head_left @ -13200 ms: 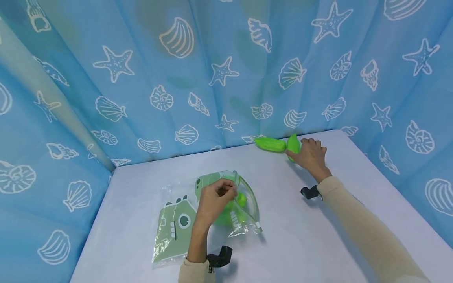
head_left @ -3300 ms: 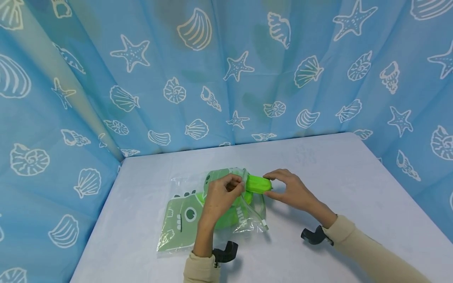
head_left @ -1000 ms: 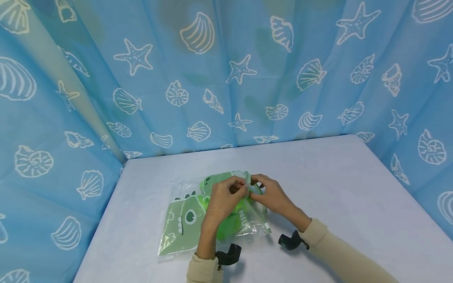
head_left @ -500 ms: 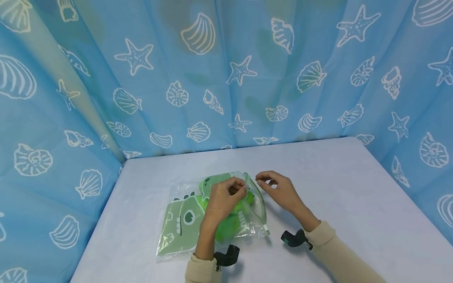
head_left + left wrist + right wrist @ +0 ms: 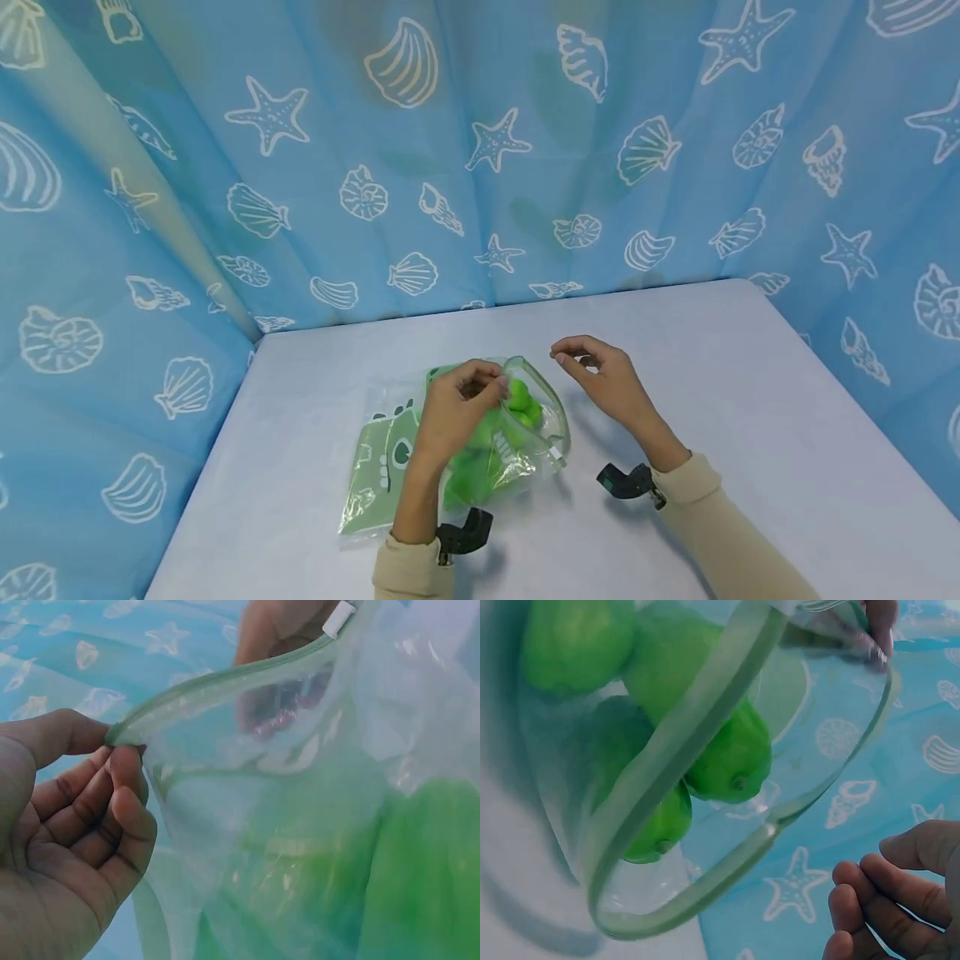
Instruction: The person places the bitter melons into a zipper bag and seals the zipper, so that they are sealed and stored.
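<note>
A clear zip bag [image 5: 390, 454] with a green dinosaur print lies on the pale table [image 5: 742, 400] and holds several bright green peppers [image 5: 519, 398]. My left hand [image 5: 480, 390] pinches the bag's green zip rim [image 5: 225, 679] between thumb and fingers and holds the mouth up and open. A white slider [image 5: 337, 618] sits at the end of the rim. In the right wrist view the peppers [image 5: 731, 757] show through the open mouth. My right hand [image 5: 577, 358] hovers just right of the bag with fingers [image 5: 874, 896] loosely curled, holding nothing.
A blue curtain [image 5: 480, 150] printed with shells and starfish closes off the back and both sides of the table. Black camera mounts [image 5: 626, 482] sit at both wrists. The bare tabletop stretches to the right of the bag.
My right hand has drawn back to the right, away from the bag's mouth. My left hand has lifted the rim, so the mouth gapes wider and the peppers show.
</note>
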`<state>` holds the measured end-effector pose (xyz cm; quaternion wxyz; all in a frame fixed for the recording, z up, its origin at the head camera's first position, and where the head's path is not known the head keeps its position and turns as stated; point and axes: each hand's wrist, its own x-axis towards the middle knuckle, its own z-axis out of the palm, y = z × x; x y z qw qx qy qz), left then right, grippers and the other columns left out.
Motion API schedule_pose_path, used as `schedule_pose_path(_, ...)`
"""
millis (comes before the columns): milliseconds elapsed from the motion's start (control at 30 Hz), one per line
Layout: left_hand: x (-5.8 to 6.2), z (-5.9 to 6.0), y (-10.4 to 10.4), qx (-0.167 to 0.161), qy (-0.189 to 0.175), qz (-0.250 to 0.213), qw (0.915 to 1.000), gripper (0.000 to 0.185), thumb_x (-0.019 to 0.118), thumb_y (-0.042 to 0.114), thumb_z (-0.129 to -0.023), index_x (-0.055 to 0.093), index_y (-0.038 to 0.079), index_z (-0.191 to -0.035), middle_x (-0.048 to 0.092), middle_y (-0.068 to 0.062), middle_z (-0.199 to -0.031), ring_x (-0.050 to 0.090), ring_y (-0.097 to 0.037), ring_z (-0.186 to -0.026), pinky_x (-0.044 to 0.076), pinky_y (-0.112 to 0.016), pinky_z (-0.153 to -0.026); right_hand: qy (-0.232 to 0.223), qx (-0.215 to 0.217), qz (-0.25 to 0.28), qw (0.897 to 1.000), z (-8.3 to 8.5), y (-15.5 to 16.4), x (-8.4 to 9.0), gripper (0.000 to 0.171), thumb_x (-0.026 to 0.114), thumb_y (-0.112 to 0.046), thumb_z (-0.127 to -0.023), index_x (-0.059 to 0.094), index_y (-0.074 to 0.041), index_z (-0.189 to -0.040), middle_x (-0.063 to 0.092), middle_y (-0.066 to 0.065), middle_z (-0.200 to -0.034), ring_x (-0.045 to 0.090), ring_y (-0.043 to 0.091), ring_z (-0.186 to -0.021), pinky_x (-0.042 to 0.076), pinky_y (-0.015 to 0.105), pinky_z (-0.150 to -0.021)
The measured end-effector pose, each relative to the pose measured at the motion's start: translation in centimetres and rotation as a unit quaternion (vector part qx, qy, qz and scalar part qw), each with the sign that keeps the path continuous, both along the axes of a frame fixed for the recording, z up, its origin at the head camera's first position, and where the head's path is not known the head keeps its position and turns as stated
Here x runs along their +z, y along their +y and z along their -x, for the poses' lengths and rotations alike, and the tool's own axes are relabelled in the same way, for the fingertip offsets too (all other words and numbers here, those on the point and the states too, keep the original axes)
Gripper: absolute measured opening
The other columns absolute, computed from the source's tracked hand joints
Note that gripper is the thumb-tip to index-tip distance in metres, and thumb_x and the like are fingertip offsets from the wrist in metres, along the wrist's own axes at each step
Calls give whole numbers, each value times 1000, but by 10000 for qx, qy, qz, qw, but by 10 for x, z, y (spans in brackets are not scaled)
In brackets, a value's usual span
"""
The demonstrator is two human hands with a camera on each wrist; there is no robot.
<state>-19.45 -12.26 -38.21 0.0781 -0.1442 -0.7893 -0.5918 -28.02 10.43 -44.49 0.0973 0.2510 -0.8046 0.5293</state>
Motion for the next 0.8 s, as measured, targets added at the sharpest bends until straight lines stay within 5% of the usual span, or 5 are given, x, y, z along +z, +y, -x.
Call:
schedule_pose_path(167,18,0,0,-322,-137,-609,9975,18,59,13,-90,63,-1,-101,64,-15,-82,60,-30,-72,51,-43,-69,-112,14,68,9999,3,11,10,22,56,-32,-91,62,-20,-109,63,-7,-104,58,8,-94,46,28,-81)
schedule_pose_path(367,18,7,-1,-663,-153,-1727,9826,15,58,14,-91,63,2,-99,62,-11,-79,54,-24,-68,49,-36,-65,-515,399,166,9977,2,23,18,27,55,-27,-93,61,-14,-116,62,1,-112,57,15,-103,46,28,-85)
schedule_pose_path(467,15,12,-1,-1177,-158,-2662,9566,12,55,10,-92,62,3,-99,60,-8,-81,55,-19,-71,47,-29,-66,-772,612,453,9941,-2,30,27,27,54,-20,-94,59,-9,-118,60,6,-115,58,20,-104,48,28,-83)
schedule_pose_path(567,13,18,0,-1854,-184,-3546,9163,13,49,6,-94,60,4,-100,58,-5,-84,56,-15,-75,46,-24,-68,-1025,1054,913,9849,-8,35,40,30,54,-14,-94,56,-4,-122,57,10,-119,57,24,-106,49,32,-84)
schedule_pose_path(800,13,23,5,-3059,-290,-4378,8449,21,38,1,-95,58,3,-100,60,-3,-84,58,-11,-73,48,-19,-65,-1113,2568,1688,9451,-14,42,50,41,46,6,-92,43,0,-133,47,16,-131,52,31,-113,49,40,-85)
